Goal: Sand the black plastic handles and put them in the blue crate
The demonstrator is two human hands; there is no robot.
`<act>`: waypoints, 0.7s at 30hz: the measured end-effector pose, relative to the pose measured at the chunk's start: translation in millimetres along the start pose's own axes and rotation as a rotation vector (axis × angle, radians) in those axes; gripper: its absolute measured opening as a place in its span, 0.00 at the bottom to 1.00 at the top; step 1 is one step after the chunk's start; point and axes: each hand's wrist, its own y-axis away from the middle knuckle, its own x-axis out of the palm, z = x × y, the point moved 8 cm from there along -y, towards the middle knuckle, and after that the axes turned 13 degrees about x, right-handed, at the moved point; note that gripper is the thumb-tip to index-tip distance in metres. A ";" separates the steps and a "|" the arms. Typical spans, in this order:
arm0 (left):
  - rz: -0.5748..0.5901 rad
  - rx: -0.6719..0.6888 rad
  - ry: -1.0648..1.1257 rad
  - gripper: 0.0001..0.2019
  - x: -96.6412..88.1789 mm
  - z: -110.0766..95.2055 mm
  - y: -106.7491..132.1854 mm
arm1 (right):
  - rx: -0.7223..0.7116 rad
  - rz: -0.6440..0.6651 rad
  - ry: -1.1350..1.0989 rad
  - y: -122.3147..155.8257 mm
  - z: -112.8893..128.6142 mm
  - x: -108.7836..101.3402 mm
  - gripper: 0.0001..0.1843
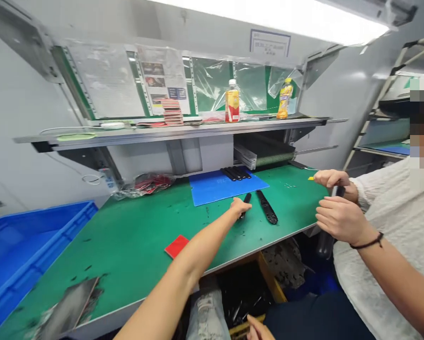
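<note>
My left arm reaches far across the green bench. My left hand is closed on the near end of a black elongated part, just below a blue mat. A second black part lies flat on the bench just right of it. Several more black parts lie side by side at the back of the mat. My right hand shows only partly at the bottom edge, low by my lap; its fingers are hidden.
On the right, a co-worker in a white top holds a black piece with both hands. A red card lies near the front edge. A blue bin stands at the left. Two bottles stand on the shelf.
</note>
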 end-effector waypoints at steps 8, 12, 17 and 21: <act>-0.324 0.185 0.591 0.20 -196.4 94.6 174.5 | -0.103 0.212 0.035 169.1 67.8 230.1 0.20; -0.755 0.162 0.882 0.30 -248.6 179.6 288.2 | -0.162 0.368 0.134 146.0 96.2 323.2 0.32; -0.872 -0.015 1.125 0.38 -236.8 251.6 325.2 | -0.108 0.531 0.085 108.9 96.3 358.0 0.28; -0.738 -0.073 1.407 0.34 -216.2 263.2 308.0 | 0.080 0.674 -0.166 107.9 106.2 355.8 0.33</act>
